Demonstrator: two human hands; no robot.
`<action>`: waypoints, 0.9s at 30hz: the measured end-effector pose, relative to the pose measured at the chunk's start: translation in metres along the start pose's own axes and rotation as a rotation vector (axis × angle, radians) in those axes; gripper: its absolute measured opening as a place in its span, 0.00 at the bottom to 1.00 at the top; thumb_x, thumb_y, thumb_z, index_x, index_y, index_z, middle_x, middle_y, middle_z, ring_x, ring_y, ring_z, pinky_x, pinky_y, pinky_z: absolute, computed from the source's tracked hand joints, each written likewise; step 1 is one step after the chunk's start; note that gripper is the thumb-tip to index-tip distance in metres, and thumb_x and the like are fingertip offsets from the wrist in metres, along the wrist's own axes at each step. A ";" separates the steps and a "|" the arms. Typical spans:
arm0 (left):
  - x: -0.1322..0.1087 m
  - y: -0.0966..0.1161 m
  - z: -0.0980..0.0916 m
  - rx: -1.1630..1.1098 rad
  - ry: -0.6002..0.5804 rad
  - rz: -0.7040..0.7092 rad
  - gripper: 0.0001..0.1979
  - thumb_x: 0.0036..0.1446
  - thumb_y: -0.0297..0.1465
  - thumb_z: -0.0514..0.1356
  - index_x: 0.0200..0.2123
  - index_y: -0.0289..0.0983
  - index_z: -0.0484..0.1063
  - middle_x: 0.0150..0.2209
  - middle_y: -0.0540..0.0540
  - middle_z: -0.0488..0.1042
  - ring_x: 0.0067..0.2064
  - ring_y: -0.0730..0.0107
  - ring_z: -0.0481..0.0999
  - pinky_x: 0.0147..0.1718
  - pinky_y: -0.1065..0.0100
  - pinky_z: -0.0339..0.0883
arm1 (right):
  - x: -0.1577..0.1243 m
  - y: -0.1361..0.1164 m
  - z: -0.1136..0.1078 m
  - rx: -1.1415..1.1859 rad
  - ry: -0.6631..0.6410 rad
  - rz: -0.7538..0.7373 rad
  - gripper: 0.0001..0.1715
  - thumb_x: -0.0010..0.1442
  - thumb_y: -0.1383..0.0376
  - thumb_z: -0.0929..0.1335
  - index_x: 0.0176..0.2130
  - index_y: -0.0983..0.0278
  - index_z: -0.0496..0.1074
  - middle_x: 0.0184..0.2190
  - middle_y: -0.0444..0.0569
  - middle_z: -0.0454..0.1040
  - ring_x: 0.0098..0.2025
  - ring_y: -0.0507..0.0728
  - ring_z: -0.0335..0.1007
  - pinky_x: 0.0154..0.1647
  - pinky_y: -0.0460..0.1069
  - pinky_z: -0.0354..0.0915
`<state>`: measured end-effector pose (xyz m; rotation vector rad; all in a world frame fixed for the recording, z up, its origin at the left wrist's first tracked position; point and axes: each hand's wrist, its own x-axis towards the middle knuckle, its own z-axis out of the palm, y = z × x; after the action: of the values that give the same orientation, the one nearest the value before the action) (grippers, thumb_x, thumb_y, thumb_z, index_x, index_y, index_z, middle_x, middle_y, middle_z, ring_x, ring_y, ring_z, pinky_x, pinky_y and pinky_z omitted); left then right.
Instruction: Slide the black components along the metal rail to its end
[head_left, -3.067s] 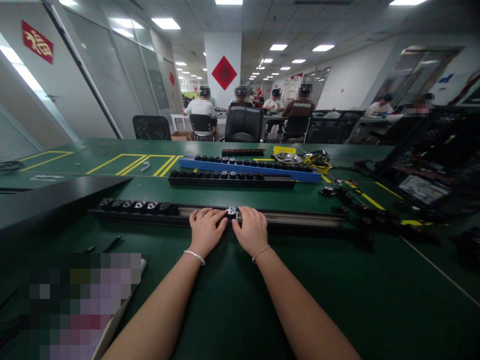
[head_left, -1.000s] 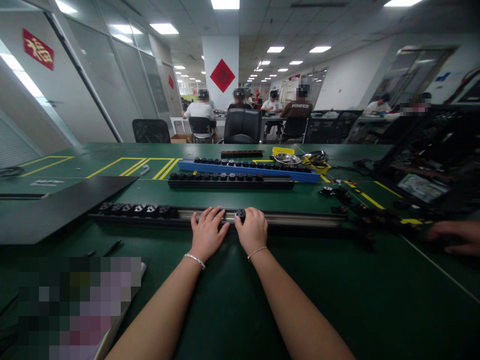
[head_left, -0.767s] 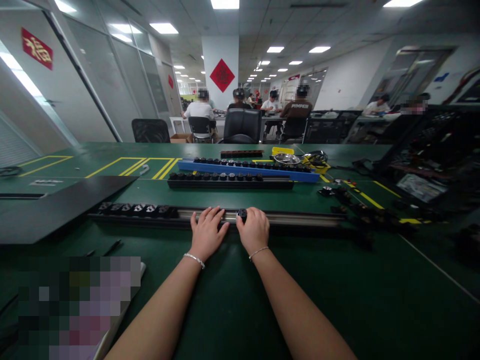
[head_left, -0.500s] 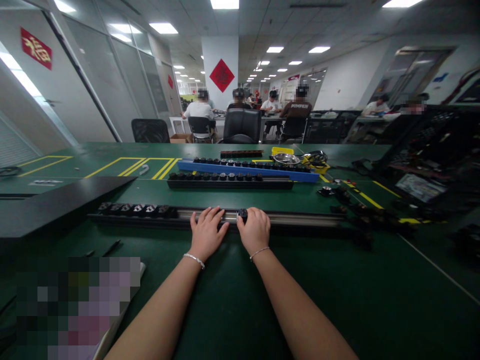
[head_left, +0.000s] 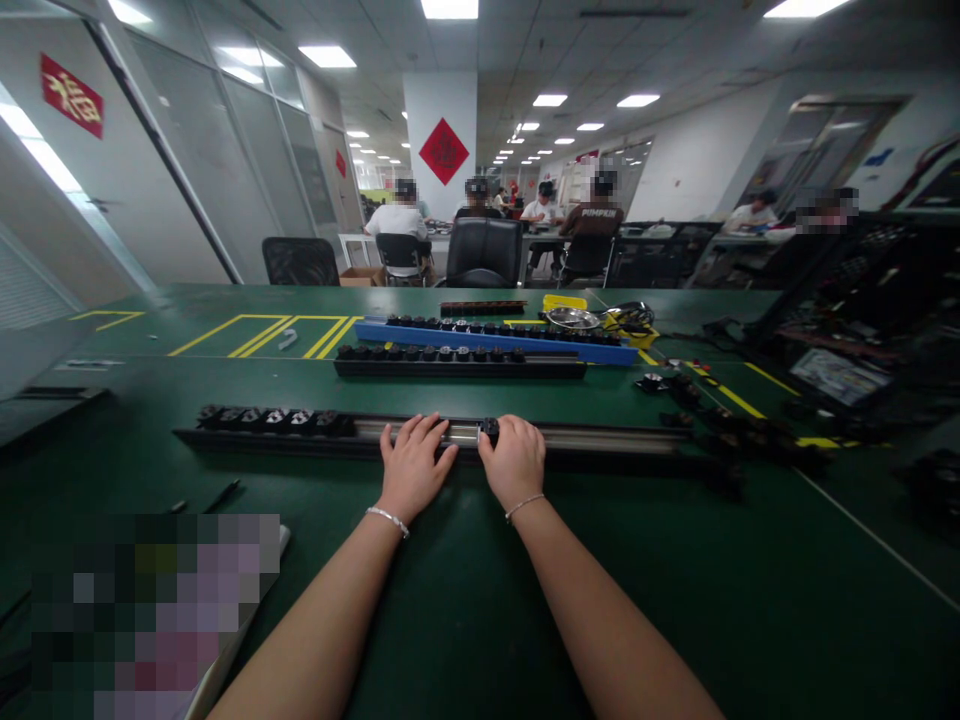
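Observation:
A long black rail [head_left: 600, 440] with a silvery track lies across the green table [head_left: 465, 610] in front of me. My left hand [head_left: 411, 468] rests flat on the rail, fingers stretched out and apart. My right hand [head_left: 514, 460] is curled over the rail, its fingers closed on a small black slider block [head_left: 489, 428] sitting on the track. Several more black blocks [head_left: 274, 418] are bunched at the rail's left end.
Behind lie a second black rail [head_left: 459, 362] and a blue rail [head_left: 495, 337], both carrying blocks. A metal bowl [head_left: 576, 317] and loose black parts [head_left: 739, 425] are at the right. Two dark pens [head_left: 219, 491] lie at the left. People sit at desks far behind.
My right hand and the small block have slid slightly rightward along the rail. The dark panel at the left has gone from the table. Another person's hand at the right edge has withdrawn.

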<state>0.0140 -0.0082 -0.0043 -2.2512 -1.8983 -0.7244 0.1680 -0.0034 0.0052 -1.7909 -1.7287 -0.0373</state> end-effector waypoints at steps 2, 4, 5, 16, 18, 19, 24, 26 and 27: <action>0.000 0.000 0.000 -0.001 0.001 0.000 0.20 0.61 0.42 0.51 0.54 0.48 0.68 0.60 0.47 0.67 0.62 0.56 0.60 0.61 0.44 0.38 | 0.000 0.002 0.000 -0.002 0.003 -0.005 0.18 0.60 0.60 0.62 0.44 0.67 0.71 0.47 0.56 0.72 0.52 0.61 0.62 0.57 0.55 0.50; 0.000 0.000 0.000 -0.005 0.006 0.001 0.20 0.61 0.42 0.51 0.54 0.48 0.69 0.59 0.47 0.67 0.62 0.56 0.60 0.61 0.44 0.38 | 0.000 0.004 0.000 -0.003 0.002 -0.009 0.18 0.60 0.59 0.62 0.44 0.67 0.71 0.47 0.56 0.72 0.52 0.61 0.61 0.57 0.54 0.50; 0.000 0.000 0.000 -0.007 0.008 0.002 0.20 0.61 0.42 0.51 0.54 0.48 0.69 0.59 0.47 0.67 0.62 0.56 0.60 0.61 0.44 0.38 | 0.000 0.004 0.000 -0.004 0.001 -0.011 0.18 0.60 0.59 0.62 0.44 0.67 0.71 0.47 0.56 0.72 0.52 0.61 0.61 0.57 0.54 0.51; 0.000 0.000 0.001 -0.005 0.016 -0.011 0.21 0.60 0.42 0.51 0.55 0.47 0.67 0.59 0.47 0.67 0.62 0.56 0.60 0.61 0.46 0.39 | 0.001 0.009 -0.004 -0.012 -0.002 -0.026 0.18 0.60 0.59 0.62 0.44 0.67 0.72 0.47 0.56 0.72 0.51 0.61 0.62 0.55 0.54 0.53; 0.000 0.000 0.001 -0.004 0.013 -0.014 0.21 0.60 0.42 0.51 0.56 0.47 0.67 0.60 0.47 0.67 0.62 0.55 0.60 0.61 0.46 0.39 | 0.001 0.010 -0.005 -0.012 -0.007 -0.024 0.18 0.60 0.59 0.62 0.44 0.67 0.72 0.48 0.56 0.72 0.51 0.61 0.62 0.55 0.54 0.53; 0.000 0.000 0.001 -0.004 0.011 -0.014 0.21 0.60 0.42 0.51 0.56 0.47 0.67 0.60 0.47 0.67 0.62 0.55 0.60 0.61 0.46 0.39 | 0.001 0.010 -0.005 -0.012 -0.012 -0.020 0.18 0.60 0.59 0.62 0.44 0.67 0.72 0.48 0.56 0.72 0.52 0.61 0.62 0.55 0.54 0.53; 0.001 0.000 0.001 -0.006 0.013 -0.011 0.22 0.61 0.42 0.51 0.56 0.46 0.66 0.60 0.46 0.66 0.62 0.55 0.60 0.61 0.46 0.40 | 0.002 0.011 -0.008 -0.012 -0.038 0.000 0.19 0.60 0.59 0.62 0.45 0.69 0.71 0.49 0.56 0.72 0.53 0.62 0.61 0.56 0.54 0.52; 0.000 0.000 0.001 -0.011 0.016 -0.007 0.22 0.61 0.42 0.51 0.56 0.46 0.66 0.60 0.46 0.67 0.62 0.55 0.60 0.61 0.45 0.40 | 0.002 0.012 -0.009 -0.014 -0.040 0.002 0.19 0.60 0.59 0.62 0.45 0.69 0.71 0.49 0.56 0.72 0.53 0.62 0.61 0.56 0.54 0.53; 0.000 0.000 0.001 -0.014 0.017 -0.004 0.22 0.61 0.42 0.51 0.56 0.46 0.66 0.59 0.46 0.67 0.62 0.55 0.60 0.61 0.45 0.40 | 0.002 0.013 -0.010 -0.016 -0.040 0.002 0.19 0.60 0.59 0.62 0.45 0.68 0.71 0.49 0.56 0.71 0.53 0.62 0.61 0.56 0.54 0.53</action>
<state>0.0141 -0.0074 -0.0052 -2.2426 -1.8970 -0.7565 0.1839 -0.0055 0.0082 -1.8165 -1.7589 -0.0141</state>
